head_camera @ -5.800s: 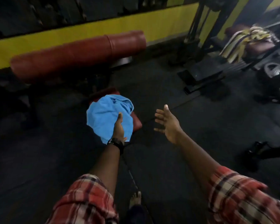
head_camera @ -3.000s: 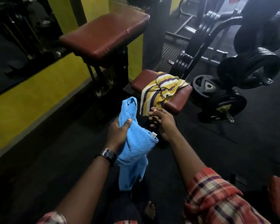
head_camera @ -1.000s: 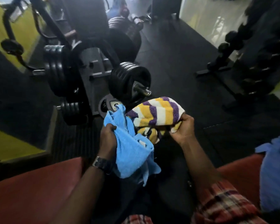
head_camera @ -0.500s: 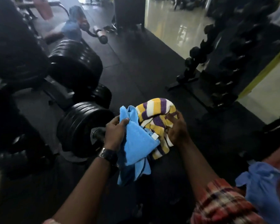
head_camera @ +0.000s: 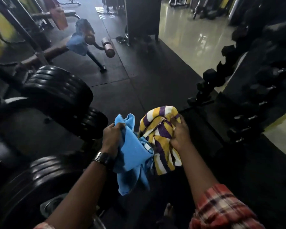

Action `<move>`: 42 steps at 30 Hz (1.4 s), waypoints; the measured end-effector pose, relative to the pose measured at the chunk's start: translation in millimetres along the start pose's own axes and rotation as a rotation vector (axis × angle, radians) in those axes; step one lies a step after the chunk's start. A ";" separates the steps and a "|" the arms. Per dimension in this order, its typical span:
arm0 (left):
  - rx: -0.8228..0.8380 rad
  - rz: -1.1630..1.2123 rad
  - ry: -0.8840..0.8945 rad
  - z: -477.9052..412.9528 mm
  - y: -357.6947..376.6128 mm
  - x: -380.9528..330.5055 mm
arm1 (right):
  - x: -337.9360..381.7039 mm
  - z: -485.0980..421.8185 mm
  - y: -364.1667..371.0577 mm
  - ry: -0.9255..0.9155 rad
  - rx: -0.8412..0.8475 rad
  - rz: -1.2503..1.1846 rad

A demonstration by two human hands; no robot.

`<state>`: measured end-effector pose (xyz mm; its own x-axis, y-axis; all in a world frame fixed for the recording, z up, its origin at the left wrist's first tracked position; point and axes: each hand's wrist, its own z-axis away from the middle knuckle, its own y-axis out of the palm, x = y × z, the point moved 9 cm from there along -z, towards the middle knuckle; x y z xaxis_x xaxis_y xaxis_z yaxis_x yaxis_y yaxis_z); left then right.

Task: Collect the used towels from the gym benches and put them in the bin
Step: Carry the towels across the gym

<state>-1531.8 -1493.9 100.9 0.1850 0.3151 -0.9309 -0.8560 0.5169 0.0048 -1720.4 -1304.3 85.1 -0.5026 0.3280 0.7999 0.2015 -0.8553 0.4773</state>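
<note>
The left hand [head_camera: 111, 138] clamps its fingers round the blue towel [head_camera: 132, 151], the right hand [head_camera: 180, 134] round the striped towel [head_camera: 160, 129], both above the floor mat [head_camera: 139, 90]. Bunch the dangling ends clear of the feet; a third towel [head_camera: 78, 42] drapes the end of the far bench [head_camera: 56, 51], no bin in sight

1. The scene is dimly lit. Light is admitted from the upper right, where glare is reflected off the glossy pale floor [head_camera: 196, 40].
2. Faint highlights are caught on the black weight plates [head_camera: 56, 90]; the dumbbell rack [head_camera: 254, 90] is lost in shadow.
3. Saturated colour is retained only by the blue towel [head_camera: 132, 151] and striped towel [head_camera: 162, 138].
4. Straight lines are bowed at the edges; the upper left corner is blurred.
</note>
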 end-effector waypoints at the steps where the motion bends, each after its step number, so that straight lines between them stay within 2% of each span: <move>1: -0.007 0.003 -0.001 -15.6 16.2 -9.9 | 11.5 -27.5 6.3 0.018 0.014 -0.009; 7: 0.075 0.023 0.102 -88.9 81.2 -61.5 | 54.7 -149.2 56.4 0.075 0.094 -0.030; 12: -0.029 0.152 0.115 -178.2 97.8 -84.0 | 66.3 -247.5 119.4 0.136 0.189 0.004; 16: -0.037 0.213 0.133 -274.7 115.8 -109.0 | 74.2 -339.0 181.9 0.161 0.243 0.038; 24: -0.106 0.213 0.124 -449.8 129.2 -193.1 | 82.5 -498.3 328.8 0.279 0.351 0.159; 35: -0.276 0.234 0.160 -679.4 138.2 -290.6 | 78.6 -703.7 492.0 0.345 0.471 0.150; 39: -0.385 0.225 0.158 -762.1 142.6 -338.3 | 86.4 -790.1 558.1 0.359 0.514 0.190; 42: -0.398 0.228 0.171 -820.3 145.1 -370.5 | 90.6 -849.6 611.5 0.401 0.566 0.182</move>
<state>-2120.5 -2188.5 146.9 -0.0820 0.2325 -0.9691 -0.9898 0.0947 0.1064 -2357.0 -2138.4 140.4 -0.6676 -0.0659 0.7416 0.6624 -0.5072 0.5513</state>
